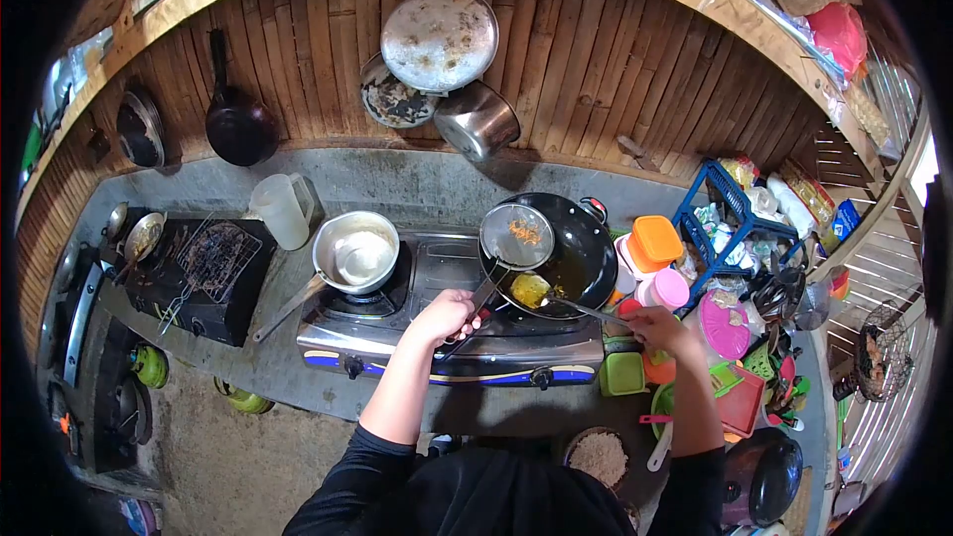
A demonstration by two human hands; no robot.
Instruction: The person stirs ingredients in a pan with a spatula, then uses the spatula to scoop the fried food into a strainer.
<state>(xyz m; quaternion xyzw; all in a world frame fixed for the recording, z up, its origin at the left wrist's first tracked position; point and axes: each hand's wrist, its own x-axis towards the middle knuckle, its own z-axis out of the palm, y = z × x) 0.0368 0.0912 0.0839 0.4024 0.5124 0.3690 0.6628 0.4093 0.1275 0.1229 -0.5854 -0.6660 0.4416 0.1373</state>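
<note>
My left hand (452, 318) is closed round the handle of a round mesh strainer (504, 240), which is held over the left part of a black wok (588, 238). Some orange-brown bits (524, 231) lie in the mesh. In my right hand (660, 330) is the handle of a ladle (596, 315). Its bowl is low in the wok, close below the strainer, with yellowish oil (530, 289) in it. More oil and a few dark bits show at the wok's bottom. The wok sits on the right burner of a two-burner gas stove (476, 362).
A long-handled saucepan (357, 243) stands on the left burner, with a clear plastic jug (281, 210) behind it. Coloured plastic containers (655, 244) crowd the wok's right side beside a blue rack (740, 201). A grill rack (218, 260) lies far left. Pans hang on the wall.
</note>
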